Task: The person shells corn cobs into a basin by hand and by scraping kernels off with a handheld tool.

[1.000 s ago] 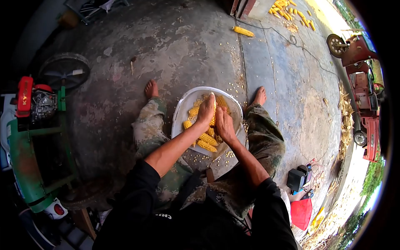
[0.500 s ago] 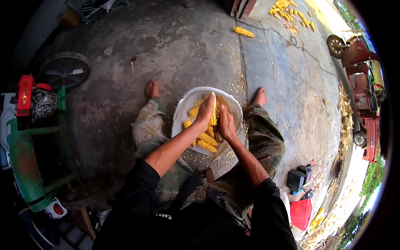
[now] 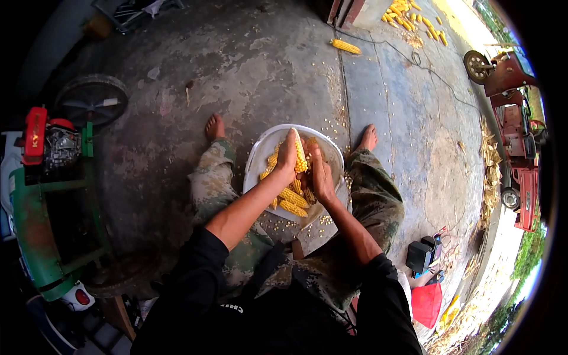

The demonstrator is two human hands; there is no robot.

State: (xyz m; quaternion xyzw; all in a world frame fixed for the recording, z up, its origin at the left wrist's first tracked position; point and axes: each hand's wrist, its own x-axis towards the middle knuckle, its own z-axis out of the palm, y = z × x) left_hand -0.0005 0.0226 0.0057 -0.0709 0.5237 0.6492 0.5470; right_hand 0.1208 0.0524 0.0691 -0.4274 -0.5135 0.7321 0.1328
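My left hand [image 3: 287,157] is closed along a yellow corn cob [image 3: 300,158], which stands tilted over a white basin [image 3: 253,158] between my legs. Close against the cob's right side is my right hand [image 3: 321,176], its fingers curled inward. Whatever lies inside those fingers is hidden. Several more yellow cobs [image 3: 292,201] rest in the basin beneath my hands. Loose kernels [image 3: 278,227] are scattered on the floor around the rim.
One corn cob [image 3: 345,46] lies on the concrete ahead, near a cable [image 3: 416,58]. A corn pile [image 3: 404,16] is farther back. A green machine with a red engine [image 3: 35,136] stands left; a red three-wheeler [image 3: 513,127], black boxes [image 3: 419,255] and a red bag [image 3: 426,303] are right.
My left hand has rolled slightly left, and more of the cob's kernel rows now face me. My right hand stays near the same place beside it.
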